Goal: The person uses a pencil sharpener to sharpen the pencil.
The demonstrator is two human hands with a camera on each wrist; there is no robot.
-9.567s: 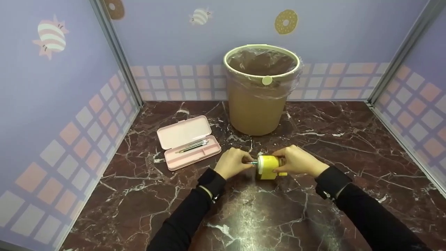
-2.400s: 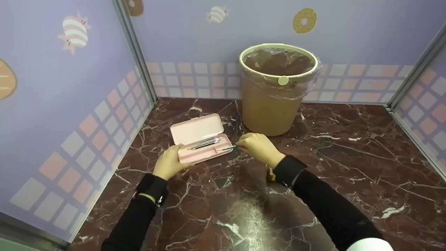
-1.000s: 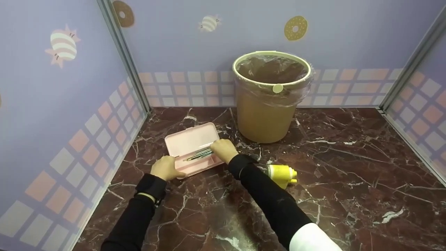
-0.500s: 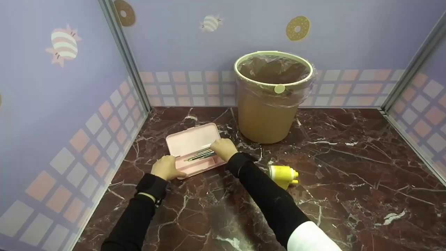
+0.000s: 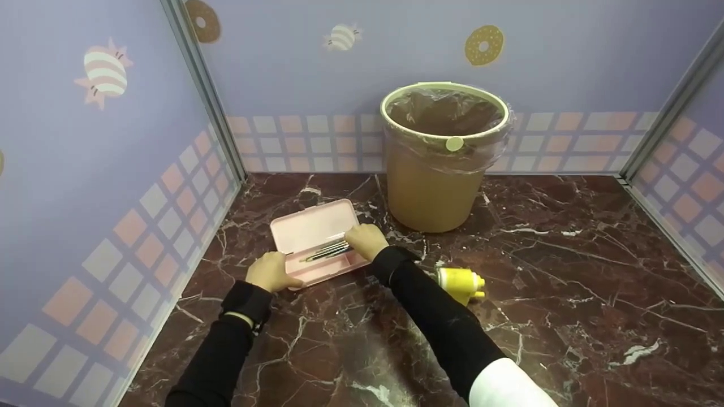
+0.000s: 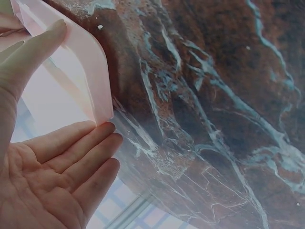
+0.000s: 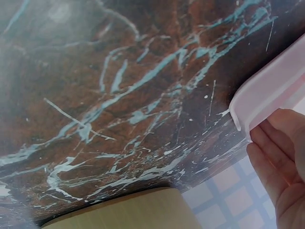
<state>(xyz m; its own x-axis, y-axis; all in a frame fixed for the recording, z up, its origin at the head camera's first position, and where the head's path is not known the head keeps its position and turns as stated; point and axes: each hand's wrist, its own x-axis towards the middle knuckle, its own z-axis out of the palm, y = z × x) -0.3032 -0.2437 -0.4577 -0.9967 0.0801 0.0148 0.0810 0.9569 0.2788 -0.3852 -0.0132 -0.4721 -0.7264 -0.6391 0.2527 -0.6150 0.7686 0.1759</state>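
Note:
A pink pencil case [image 5: 319, 276] lies with its lid [image 5: 313, 226] up, left of the table's middle. Several pencils [image 5: 325, 252] lie side by side in its rear compartment. My left hand [image 5: 268, 272] grips the case's left end; the left wrist view has the thumb over the near wall and fingers [image 6: 90, 152] against the far corner. My right hand [image 5: 366, 241] reaches over the right end, its fingers curled on the pencils' ends, holding a pencil; the fingertips are hidden. In the right wrist view those fingers [image 7: 271, 162] touch the case wall [image 7: 259, 100].
A yellow pencil sharpener [image 5: 458, 281] stands right of the case, partly behind the right sleeve [image 5: 441, 322]. Farther back is a tan bin [image 5: 432, 186] with a clear liner. Patterned panels [image 5: 317, 68] wall the dark marbled table [image 5: 565, 271].
Earlier both hands worked a pencil at the sharpener. The left hand then moved to the case, and the right brought a green pencil there. During the last second the pencils have shifted slightly.

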